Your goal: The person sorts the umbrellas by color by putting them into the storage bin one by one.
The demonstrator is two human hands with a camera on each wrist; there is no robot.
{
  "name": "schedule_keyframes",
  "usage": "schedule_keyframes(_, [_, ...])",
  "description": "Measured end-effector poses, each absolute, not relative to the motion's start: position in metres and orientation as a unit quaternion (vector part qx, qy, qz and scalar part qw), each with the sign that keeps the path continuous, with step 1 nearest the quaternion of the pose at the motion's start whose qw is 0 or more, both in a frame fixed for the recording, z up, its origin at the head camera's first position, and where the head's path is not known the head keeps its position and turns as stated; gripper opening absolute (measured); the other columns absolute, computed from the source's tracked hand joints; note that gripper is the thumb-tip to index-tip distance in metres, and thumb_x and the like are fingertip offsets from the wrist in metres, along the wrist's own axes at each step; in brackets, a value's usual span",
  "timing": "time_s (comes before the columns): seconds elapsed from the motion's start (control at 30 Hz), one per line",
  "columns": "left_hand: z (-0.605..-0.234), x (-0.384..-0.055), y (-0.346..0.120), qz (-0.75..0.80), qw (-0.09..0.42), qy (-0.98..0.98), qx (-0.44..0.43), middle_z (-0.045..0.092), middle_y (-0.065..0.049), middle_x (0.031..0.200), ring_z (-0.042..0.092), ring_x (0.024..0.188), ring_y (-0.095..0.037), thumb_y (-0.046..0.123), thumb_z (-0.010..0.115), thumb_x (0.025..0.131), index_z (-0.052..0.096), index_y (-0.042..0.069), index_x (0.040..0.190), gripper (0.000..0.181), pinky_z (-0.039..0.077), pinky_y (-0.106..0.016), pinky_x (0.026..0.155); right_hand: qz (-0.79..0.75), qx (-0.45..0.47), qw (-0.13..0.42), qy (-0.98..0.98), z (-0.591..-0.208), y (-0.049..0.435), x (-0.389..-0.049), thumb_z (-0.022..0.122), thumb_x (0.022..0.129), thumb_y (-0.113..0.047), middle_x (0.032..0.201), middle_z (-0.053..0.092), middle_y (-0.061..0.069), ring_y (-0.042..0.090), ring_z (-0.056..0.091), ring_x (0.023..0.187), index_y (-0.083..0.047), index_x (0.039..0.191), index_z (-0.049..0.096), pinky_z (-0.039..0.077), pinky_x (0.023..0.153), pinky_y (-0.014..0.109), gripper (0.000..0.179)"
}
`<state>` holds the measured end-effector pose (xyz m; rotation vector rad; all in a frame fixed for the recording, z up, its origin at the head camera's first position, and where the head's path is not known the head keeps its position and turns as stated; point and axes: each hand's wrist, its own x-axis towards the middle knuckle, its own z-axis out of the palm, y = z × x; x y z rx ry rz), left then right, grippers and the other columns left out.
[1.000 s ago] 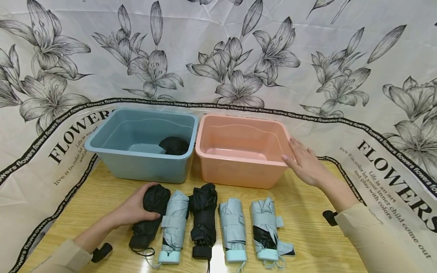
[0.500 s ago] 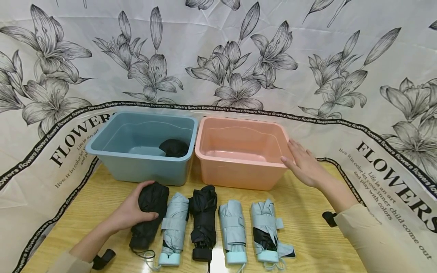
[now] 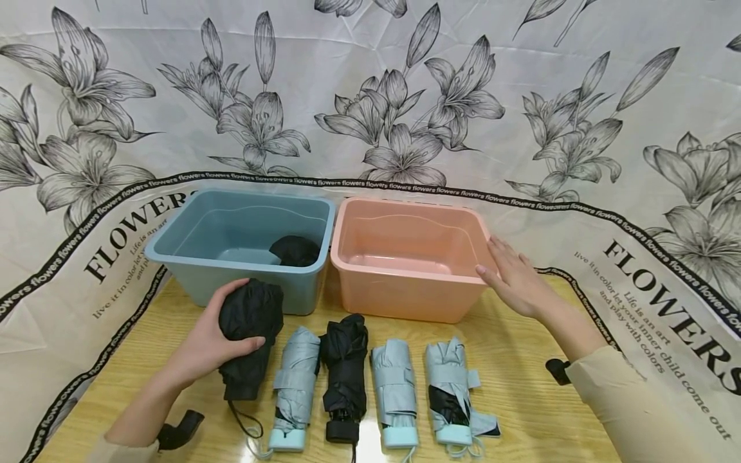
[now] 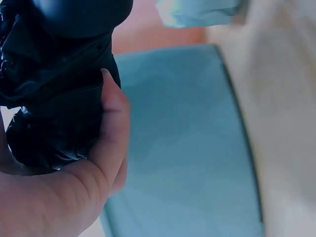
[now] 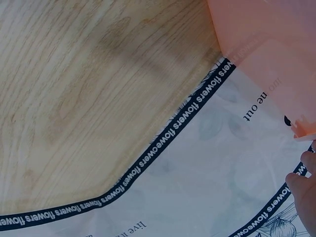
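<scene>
My left hand (image 3: 211,341) grips a folded black umbrella (image 3: 252,315), thumb across its near side. The umbrella is lifted in front of the blue bin (image 3: 231,283), its cord hanging down. In the left wrist view, the thumb presses on the dark fabric of the umbrella (image 4: 59,98). My right hand (image 3: 515,280) rests with straight fingers on the right rim of the pink bin (image 3: 405,292); only its fingertips (image 5: 308,168) show in the right wrist view. Inside the blue bin lies a black umbrella (image 3: 296,251), partly hidden by the front wall.
A row of folded umbrellas lies on the wooden table (image 3: 521,399): a light blue umbrella (image 3: 296,386), a black umbrella (image 3: 345,379), another light blue umbrella (image 3: 395,389) and a third light blue umbrella (image 3: 448,386) with a loose flap. A flower-print cloth (image 3: 370,83) hangs behind the bins.
My left hand has raised the black umbrella off the table and moved it up towards the blue bin. The right hand has stayed at the pink bin's rim.
</scene>
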<state>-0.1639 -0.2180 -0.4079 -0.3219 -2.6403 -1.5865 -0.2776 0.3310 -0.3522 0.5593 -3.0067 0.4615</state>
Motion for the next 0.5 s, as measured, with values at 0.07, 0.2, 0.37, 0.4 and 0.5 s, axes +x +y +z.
schedule_keyframes(0.07, [-0.399,-0.164,-0.218,-0.514,0.037,-0.850,-0.107,0.026,-0.024,0.164,0.039,0.141,-0.053,0.021,0.088,0.085,0.024,0.024,0.165,0.103,0.041,-0.072,0.101,0.149,0.180,0.024,-0.972,-0.352,0.331,-0.277,0.032,0.112,-0.051,0.173,0.001,0.021,0.046,0.003,0.158,0.001,0.166,0.009,0.002,0.122,0.069,0.078])
schedule_keyframes(0.2, [-0.382,-0.166,-0.217,-0.515,0.066,-0.847,-0.109,0.028,-0.021,0.164,0.041,0.140,-0.051,0.018,0.088,0.084,0.023,0.027,0.165,0.104,0.041,-0.071,0.101,0.147,0.178,0.022,-0.973,-0.351,0.330,-0.277,0.032,0.112,-0.051,0.173,0.000,0.021,0.046,0.003,0.157,0.001,0.166,0.008,0.002,0.122,0.070,0.078])
schedule_keyframes(0.37, [-0.360,-0.172,-0.215,-0.525,0.098,-0.839,-0.104,0.030,-0.018,0.164,0.042,0.140,-0.047,0.015,0.088,0.083,0.025,0.032,0.165,0.105,0.040,-0.069,0.101,0.150,0.178,0.019,-0.972,-0.350,0.329,-0.277,0.031,0.112,-0.051,0.173,0.000,0.020,0.046,0.002,0.158,0.000,0.166,0.007,0.001,0.122,0.070,0.078])
schedule_keyframes(0.4, [-0.355,-0.174,-0.214,-0.529,0.102,-0.836,-0.104,0.030,-0.017,0.164,0.041,0.140,-0.047,0.014,0.088,0.083,0.024,0.033,0.165,0.106,0.040,-0.069,0.102,0.151,0.178,0.019,-0.972,-0.350,0.329,-0.277,0.031,0.112,-0.051,0.173,-0.001,0.020,0.045,0.002,0.158,0.000,0.166,0.007,0.001,0.122,0.069,0.078])
schedule_keyframes(0.5, [-0.341,-0.183,-0.213,-0.538,0.116,-0.829,-0.101,0.026,-0.016,0.167,0.036,0.145,-0.047,0.014,0.088,0.084,0.022,0.033,0.166,0.107,0.037,-0.072,0.104,0.151,0.180,0.020,-0.972,-0.351,0.330,-0.277,0.031,0.112,-0.051,0.173,-0.001,0.020,0.045,0.002,0.158,0.000,0.166,0.007,0.001,0.122,0.069,0.078])
